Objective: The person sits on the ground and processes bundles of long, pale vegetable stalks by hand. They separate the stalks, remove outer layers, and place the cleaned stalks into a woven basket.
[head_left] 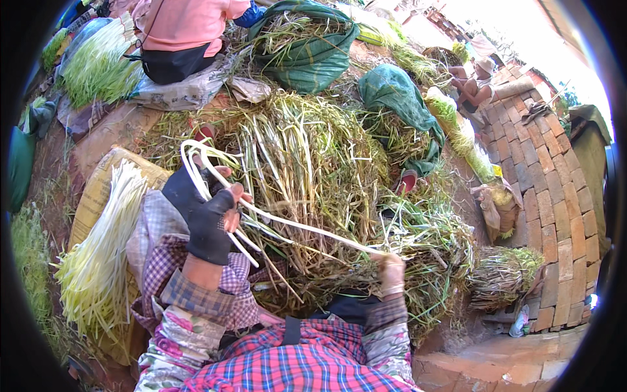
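My left hand (213,215), in a black fingerless glove, grips a few long white vegetable stalks (215,169) that bend over in a loop above it. One stalk stretches down to the right, where my right hand (392,275) pinches its far end; that hand is slightly blurred. Beneath both hands spreads a big heap of untrimmed stalks (303,161) with dry brown leaves. Left of my left arm, a bundle of clean pale stalks (110,245) lies on a yellow woven sack (93,196). Loose leafy scraps (431,245) are piled beyond my right hand.
A person in a pink top (188,27) sits ahead beside a green mesh sack (306,54) full of stalks. Another green mesh (399,90) partly covers more stalks. At the right, another person (472,83) sits near a brick path (548,196). A bundle (504,277) stands beside the path.
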The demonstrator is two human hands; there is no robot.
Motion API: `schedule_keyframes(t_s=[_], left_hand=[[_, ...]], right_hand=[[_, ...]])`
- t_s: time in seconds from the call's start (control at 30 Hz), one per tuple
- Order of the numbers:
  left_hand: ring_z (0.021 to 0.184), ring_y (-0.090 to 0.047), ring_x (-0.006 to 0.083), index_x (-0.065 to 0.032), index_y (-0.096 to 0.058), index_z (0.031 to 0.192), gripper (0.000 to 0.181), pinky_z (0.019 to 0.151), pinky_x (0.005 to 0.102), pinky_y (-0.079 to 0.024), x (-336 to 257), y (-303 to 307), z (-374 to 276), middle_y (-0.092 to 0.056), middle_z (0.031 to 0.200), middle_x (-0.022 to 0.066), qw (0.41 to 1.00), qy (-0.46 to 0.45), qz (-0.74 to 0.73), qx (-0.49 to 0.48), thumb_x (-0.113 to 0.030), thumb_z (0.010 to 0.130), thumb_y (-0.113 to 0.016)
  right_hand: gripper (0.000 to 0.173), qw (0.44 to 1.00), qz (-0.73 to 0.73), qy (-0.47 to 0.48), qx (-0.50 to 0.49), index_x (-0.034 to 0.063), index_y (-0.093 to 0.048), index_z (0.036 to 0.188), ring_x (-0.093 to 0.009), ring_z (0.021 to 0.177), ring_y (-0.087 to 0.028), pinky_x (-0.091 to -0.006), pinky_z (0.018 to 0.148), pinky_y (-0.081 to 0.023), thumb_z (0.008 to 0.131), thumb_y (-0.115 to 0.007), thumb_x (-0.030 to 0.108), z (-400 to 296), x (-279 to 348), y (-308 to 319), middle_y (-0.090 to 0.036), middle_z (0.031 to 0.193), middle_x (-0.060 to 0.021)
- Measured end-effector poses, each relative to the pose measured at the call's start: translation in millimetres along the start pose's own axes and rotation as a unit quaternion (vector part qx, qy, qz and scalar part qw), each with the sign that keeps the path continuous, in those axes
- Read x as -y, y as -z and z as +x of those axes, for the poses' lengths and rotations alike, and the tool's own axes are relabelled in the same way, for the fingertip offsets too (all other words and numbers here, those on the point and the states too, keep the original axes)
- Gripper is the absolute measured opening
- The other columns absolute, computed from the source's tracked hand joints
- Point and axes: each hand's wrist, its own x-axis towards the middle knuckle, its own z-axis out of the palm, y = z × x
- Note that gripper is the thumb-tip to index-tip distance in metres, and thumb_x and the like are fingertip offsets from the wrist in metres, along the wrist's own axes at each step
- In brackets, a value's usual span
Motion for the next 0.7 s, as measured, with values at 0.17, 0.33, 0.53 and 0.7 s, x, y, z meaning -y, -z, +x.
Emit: schedule_keyframes(t_s=[0.17,0.33,0.53,0.7], left_hand=[[0.036,-0.043,0.0091,-0.0024,-0.05,0.112,0.033,0.031,0.0223,-0.029,16,-3,2,-0.062,0.071,0.0188,1.0,-0.002,0.016,-0.018,-0.003,0.083,-0.063],[0.033,-0.04,0.0084,-0.002,-0.051,0.11,0.032,0.031,0.0217,-0.028,44,-9,2,-0.064,0.072,0.0174,0.999,0.032,0.031,0.006,0.0,0.081,-0.064],[0.036,-0.043,0.0045,0.0001,-0.05,0.111,0.023,0.031,0.0182,-0.03,58,-11,-4,-0.067,0.097,0.0173,0.988,0.089,-0.012,0.127,-0.015,0.093,-0.052],[0.047,-0.051,0.0088,0.0012,-0.056,0.095,0.02,0.044,0.0202,-0.04,74,-29,-30,-0.062,0.07,0.0096,0.979,0.125,0.102,0.126,-0.018,0.094,-0.05]], right_hand=[[0.062,0.848,-0.498,0.108,-0.145,-0.0031,-0.044,0.133,-0.029,0.121,-0.049,-0.0369,0.103,-0.039,0.076,-0.066,0.008,-11,52,5,-0.051,0.13,-0.0201],[0.064,0.913,0.016,0.206,0.352,0.0036,-0.042,0.137,-0.025,0.128,-0.041,-0.0365,0.11,-0.028,0.084,-0.069,0.026,-81,97,-124,-0.047,0.135,-0.0135],[0.034,0.923,0.158,-0.008,0.351,0.005,-0.066,0.093,-0.003,0.052,-0.035,-0.0176,0.048,-0.028,0.095,-0.053,0.037,-90,104,-129,-0.049,0.063,0.0068],[0.031,0.897,0.175,-0.022,0.404,0.0067,-0.062,0.099,-0.002,0.058,-0.039,-0.0197,0.051,-0.033,0.094,-0.056,0.037,-92,93,-152,-0.049,0.072,0.0079]])
